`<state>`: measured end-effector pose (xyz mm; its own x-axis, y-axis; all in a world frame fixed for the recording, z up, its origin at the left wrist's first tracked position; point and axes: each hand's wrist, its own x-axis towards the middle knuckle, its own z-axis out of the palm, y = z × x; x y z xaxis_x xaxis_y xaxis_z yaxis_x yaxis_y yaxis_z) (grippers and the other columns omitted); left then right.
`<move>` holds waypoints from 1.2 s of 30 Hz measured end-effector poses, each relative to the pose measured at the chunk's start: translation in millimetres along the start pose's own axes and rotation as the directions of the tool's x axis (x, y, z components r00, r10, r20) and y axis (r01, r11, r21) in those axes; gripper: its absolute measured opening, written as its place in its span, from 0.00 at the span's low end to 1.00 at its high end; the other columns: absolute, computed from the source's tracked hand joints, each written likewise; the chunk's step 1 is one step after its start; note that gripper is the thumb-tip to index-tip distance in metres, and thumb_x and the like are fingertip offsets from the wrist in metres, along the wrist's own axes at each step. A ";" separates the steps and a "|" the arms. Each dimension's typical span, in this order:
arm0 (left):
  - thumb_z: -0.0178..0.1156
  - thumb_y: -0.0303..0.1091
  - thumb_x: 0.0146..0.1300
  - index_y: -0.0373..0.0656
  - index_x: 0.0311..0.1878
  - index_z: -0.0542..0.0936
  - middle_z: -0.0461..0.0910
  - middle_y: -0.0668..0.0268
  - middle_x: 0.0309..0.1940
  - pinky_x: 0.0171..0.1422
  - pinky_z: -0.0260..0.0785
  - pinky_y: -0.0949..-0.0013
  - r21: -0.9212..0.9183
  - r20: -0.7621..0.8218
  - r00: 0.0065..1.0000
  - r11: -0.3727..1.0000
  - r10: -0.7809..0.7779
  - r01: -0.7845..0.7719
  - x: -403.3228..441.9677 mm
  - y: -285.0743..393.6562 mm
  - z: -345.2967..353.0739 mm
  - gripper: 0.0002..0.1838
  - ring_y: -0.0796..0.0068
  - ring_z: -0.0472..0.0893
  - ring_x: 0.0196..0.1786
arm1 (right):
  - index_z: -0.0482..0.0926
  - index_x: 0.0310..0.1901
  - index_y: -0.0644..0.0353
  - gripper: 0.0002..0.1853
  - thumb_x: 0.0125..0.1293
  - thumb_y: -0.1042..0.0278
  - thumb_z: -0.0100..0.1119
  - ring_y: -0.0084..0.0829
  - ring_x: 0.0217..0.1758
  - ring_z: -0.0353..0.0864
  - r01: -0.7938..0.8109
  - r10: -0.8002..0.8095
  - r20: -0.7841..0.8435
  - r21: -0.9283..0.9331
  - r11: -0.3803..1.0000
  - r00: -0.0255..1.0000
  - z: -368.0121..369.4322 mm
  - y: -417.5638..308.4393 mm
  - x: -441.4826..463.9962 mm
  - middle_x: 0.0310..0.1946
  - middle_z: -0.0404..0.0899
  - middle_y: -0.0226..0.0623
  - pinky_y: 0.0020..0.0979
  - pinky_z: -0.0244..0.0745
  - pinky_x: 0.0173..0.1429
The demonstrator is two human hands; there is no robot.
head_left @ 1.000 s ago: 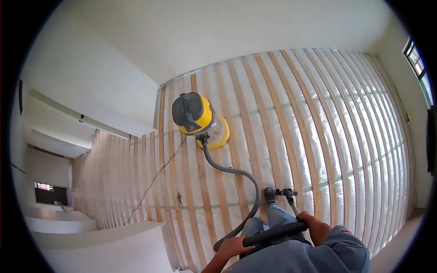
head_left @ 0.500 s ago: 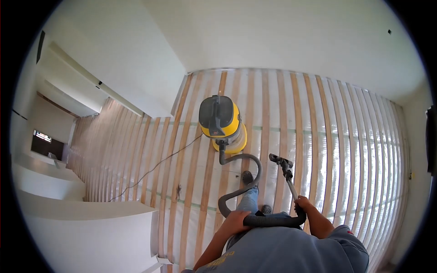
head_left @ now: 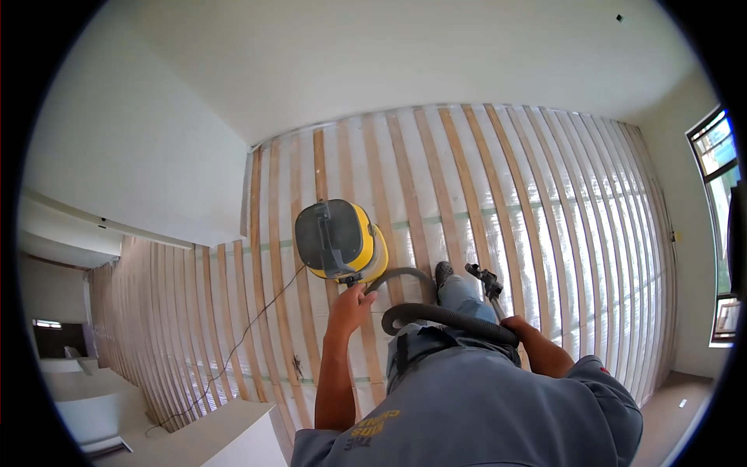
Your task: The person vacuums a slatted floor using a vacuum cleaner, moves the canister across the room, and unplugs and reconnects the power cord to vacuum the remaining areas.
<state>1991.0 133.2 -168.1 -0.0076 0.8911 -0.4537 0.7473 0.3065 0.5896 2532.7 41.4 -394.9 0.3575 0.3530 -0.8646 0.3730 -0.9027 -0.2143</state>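
A yellow and black vacuum cleaner stands on the slatted floor ahead and to the left. My left hand is stretched to its near side, its fingers closed round the hose end at the inlet. From there the grey corrugated hose loops back across my waist to the right. My right hand is wrapped round the wand's handle at my right side. The wand's dark floor nozzle lies beyond that hand, beside my shoe.
Wooden battens run over silvery foil across the floor. A thin power cord trails from the vacuum to the lower left. White wall sections stand at the left, and a window is at the right.
My left hand has let go of the hose at my waist and moved forward to the vacuum's inlet. The vacuum is nearer to me. My right hand still holds the wand.
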 end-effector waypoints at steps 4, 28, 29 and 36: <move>0.58 0.52 0.70 0.38 0.61 0.78 0.85 0.57 0.44 0.57 0.74 0.61 -0.087 -0.225 0.966 0.990 -0.127 0.110 83.6 -20.3 -16.3 0.28 0.58 0.84 0.49 | 0.86 0.33 0.70 0.12 0.54 0.67 0.72 0.31 0.31 0.83 -0.002 0.002 0.016 0.005 1.000 1.000 -5.2 -18.2 48.4 0.32 0.85 0.41 0.40 0.79 0.34; 0.43 0.62 0.74 0.27 0.64 0.72 0.76 0.36 0.56 0.64 0.68 0.46 -0.067 -0.532 0.445 0.560 -0.720 0.826 414.3 -44.7 22.8 0.40 0.34 0.74 0.59 | 0.62 0.73 0.57 0.37 0.62 0.58 0.60 0.56 0.62 0.77 0.600 -0.650 -0.075 -0.318 0.734 0.756 23.5 -794.9 600.4 0.56 0.78 0.59 0.47 0.71 0.65; 0.44 0.61 0.75 0.27 0.64 0.72 0.76 0.37 0.57 0.63 0.69 0.47 -0.041 -0.514 0.488 0.589 -0.705 0.807 414.5 -43.1 20.2 0.39 0.35 0.75 0.59 | 0.61 0.73 0.56 0.37 0.63 0.57 0.57 0.56 0.61 0.77 0.578 -0.647 -0.066 -0.389 0.717 0.759 27.4 -818.5 622.5 0.57 0.78 0.58 0.48 0.71 0.65; 0.48 0.55 0.76 0.29 0.64 0.73 0.77 0.41 0.58 0.64 0.69 0.50 0.038 -0.426 0.483 0.518 -0.765 0.854 394.2 -77.0 20.6 0.33 0.39 0.76 0.59 | 0.63 0.70 0.64 0.33 0.64 0.59 0.51 0.55 0.62 0.76 0.463 -0.569 -0.001 -0.582 0.669 0.822 44.0 -894.9 675.3 0.57 0.77 0.58 0.48 0.71 0.65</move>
<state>1944.1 453.9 -406.1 -0.8583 0.3382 -0.3859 0.4059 0.9076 -0.1072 2402.6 1076.8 -807.0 0.0825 0.8044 -0.5883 0.9130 -0.2976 -0.2789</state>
